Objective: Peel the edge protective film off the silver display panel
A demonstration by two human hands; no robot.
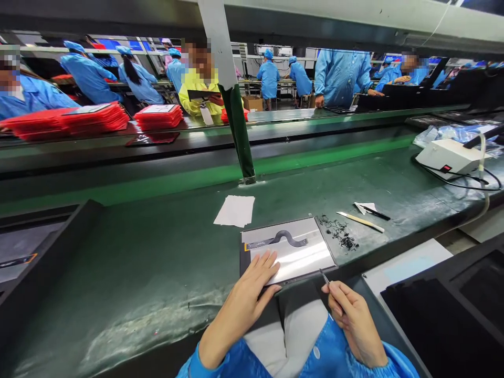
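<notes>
A flat silvery display panel [299,254] with a dark flex cable [281,239] across its top lies on the green bench near the front edge. My left hand [252,286] rests flat on the panel's near left part, fingers spread. My right hand [350,315] is closed around thin tweezers [324,276], whose tip sits just off the panel's near right corner. A small heap of black scraps [340,233] lies right of the panel.
A white paper sheet [235,211] lies behind the panel, and a pale scraper [360,221] and a black pen-like tool [376,212] to the right. A white box with cables [449,156] stands far right. Dark trays [444,310] sit right. Red stacks [157,116] and several blue-coated people are beyond the conveyor.
</notes>
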